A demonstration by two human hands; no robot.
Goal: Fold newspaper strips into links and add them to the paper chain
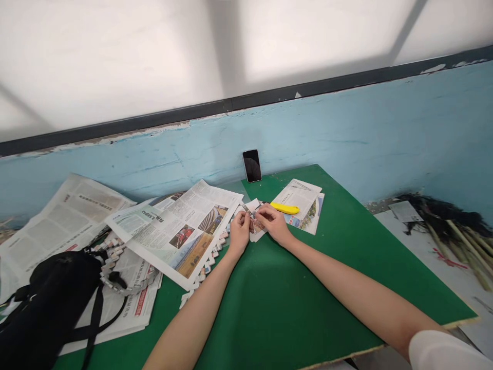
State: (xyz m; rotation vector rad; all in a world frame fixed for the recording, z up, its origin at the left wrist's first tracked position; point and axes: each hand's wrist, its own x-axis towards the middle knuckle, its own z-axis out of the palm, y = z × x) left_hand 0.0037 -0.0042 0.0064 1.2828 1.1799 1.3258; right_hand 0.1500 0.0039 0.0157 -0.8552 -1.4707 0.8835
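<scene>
Both hands meet over the green table [265, 288], fingers closed around a small piece of printed newspaper [256, 218]. My left hand [240, 229] pinches its left side, and my right hand [272, 224] grips it from the right. The fingers cover much of the piece, so its exact shape is hidden. More small paper pieces [259, 236] lie just beneath the hands. A yellow utility knife [285, 208] rests right behind my right hand, beside cut newspaper sheets [298, 198]. Left of my left hand, a folded-paper zigzag chain [210, 263] shows partly from under a newspaper [185, 226].
A phone [252, 166] leans upright against the blue wall [185, 154]. At left, a black bag [57, 293] with straps sits on more newspapers [140, 303], near a ring of folded paper [115, 262]. Right of the table, sticks and dark material [458, 226] lie lower down.
</scene>
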